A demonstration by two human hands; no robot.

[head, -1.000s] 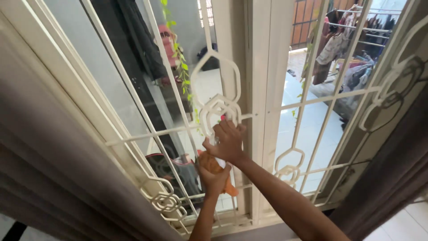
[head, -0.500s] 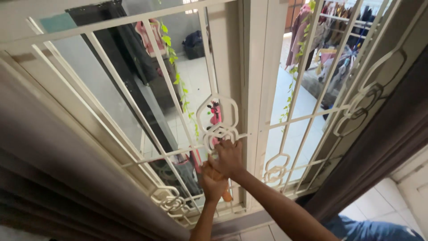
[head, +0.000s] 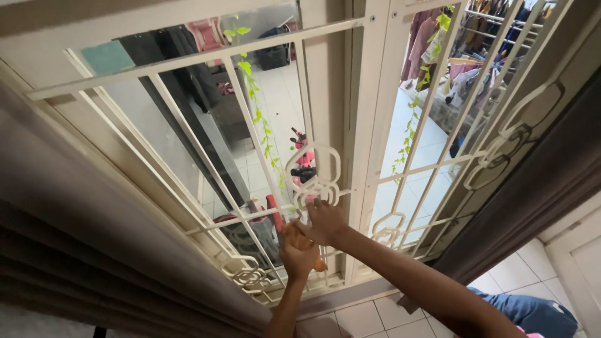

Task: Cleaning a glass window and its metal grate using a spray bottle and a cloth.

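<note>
1. Seen from above, low in the middle of the frame: two bare hands raised against a cream metal window grille (head: 188,61), both meeting just below its ornamental loop (head: 313,175).
2. Left hand (head: 297,253) – grip closed around an orange cloth (head: 299,236), bunched tight in the palm and pressed against the bars; a corner of the same cloth hanging out beneath the fingers, lower centre.
3. Right hand (head: 325,222) – just above and overlapping the left, fingers reaching up to the crossbar under the loop. Grip here cannot be told: fingertips partly hidden against the bars, nothing clearly held.
4. Both forearms rising from the bottom edge, the right one slanting in from the lower right.
5. Behind the glass, centre of the frame: a trailing green vine (head: 260,122) hanging down, and a small pink and black toy (head: 303,156) showing through the loop.
6. Upper right, beyond the right-hand pane: clothes on a drying rack (head: 466,59) over a pale tiled floor outside.
7. Along the left edge and lower left – a brown curtain (head: 75,231), pleated; another dark curtain down the right side.
8. Bottom right corner: a patch of blue fabric (head: 532,310) over light floor tiles (head: 363,319).
</note>
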